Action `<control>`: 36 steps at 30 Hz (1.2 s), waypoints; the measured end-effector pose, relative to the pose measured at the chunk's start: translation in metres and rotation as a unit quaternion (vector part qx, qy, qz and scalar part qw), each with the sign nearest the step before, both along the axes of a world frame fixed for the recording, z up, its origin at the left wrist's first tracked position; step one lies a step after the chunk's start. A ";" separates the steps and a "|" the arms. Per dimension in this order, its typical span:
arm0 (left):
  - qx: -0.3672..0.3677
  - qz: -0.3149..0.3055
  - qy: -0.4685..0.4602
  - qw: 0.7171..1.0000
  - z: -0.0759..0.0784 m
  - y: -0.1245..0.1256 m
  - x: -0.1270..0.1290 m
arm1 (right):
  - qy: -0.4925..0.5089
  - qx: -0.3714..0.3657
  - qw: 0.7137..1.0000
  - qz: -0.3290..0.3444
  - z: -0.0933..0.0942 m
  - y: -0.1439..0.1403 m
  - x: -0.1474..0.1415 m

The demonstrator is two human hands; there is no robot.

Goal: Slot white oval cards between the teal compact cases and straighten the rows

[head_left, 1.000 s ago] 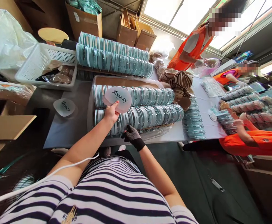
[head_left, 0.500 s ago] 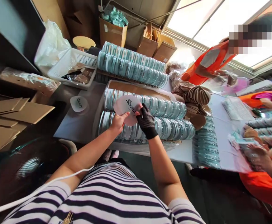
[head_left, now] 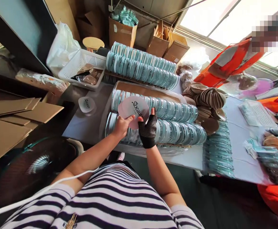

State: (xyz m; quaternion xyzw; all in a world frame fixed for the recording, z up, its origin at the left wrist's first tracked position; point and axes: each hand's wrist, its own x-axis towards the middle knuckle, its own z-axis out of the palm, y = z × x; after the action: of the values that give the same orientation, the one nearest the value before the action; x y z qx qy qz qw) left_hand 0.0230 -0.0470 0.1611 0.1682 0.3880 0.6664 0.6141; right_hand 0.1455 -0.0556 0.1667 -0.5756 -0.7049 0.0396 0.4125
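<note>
Over the rows of discs, I hold a round, pale, translucent disc [head_left: 131, 109] printed with dark "beauty" lettering. My bare left hand [head_left: 122, 126] pinches its lower left edge, thumb on top. My right hand [head_left: 148, 131], in a black fingerless mesh glove, grips the lower right edge; its thumb lies on the face and a fingertip shows at the rim. Beneath are two long rows of upright, clear-wrapped, teal-edged round pieces [head_left: 174, 109] in a shallow carton [head_left: 143, 90]. A similar lettered disc [head_left: 86, 104] lies flat on the table to the left.
Behind the carton stand more teal rows [head_left: 142, 68]. A white basket [head_left: 64, 71] is at back left, a fan [head_left: 33, 168] at lower left. Brown oval pieces [head_left: 210, 98] and a teal stack [head_left: 219, 152] lie to the right. A person in an orange vest [head_left: 224, 66] stands beyond.
The view has shifted, so the scene sits farther right. My right hand has turned more upright at the disc's edge, and the disc faces me more squarely. The lower-right co-worker's hands have left view.
</note>
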 end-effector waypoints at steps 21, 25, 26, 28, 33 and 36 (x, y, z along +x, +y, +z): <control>-0.058 -0.024 -0.066 0.996 -0.015 0.062 -0.072 | -0.124 -0.240 0.960 -0.071 -0.005 -0.164 -0.022; -0.068 -0.025 -0.055 0.996 -0.020 0.061 -0.072 | -0.093 -0.276 0.954 -0.066 0.013 -0.141 -0.046; -0.072 -0.027 -0.052 0.996 -0.020 0.061 -0.072 | -0.086 -0.282 0.954 -0.060 0.021 -0.136 -0.049; -0.077 -0.034 -0.051 0.995 -0.019 0.062 -0.073 | -0.089 -0.291 0.951 -0.056 0.033 -0.129 -0.052; -0.072 -0.035 -0.058 0.995 -0.018 0.060 -0.072 | -0.177 -0.318 0.928 -0.076 0.012 -0.103 -0.059; -0.064 -0.032 -0.060 0.996 -0.019 0.060 -0.071 | -0.220 -0.336 0.914 -0.063 -0.020 -0.085 -0.065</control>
State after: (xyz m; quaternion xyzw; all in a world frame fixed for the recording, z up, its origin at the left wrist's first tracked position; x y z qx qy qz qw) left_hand -0.0475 0.0126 0.1419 0.1004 0.3872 0.6289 0.6667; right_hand 0.0807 -0.1402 0.1466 -0.7177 -0.6852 0.1202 0.0308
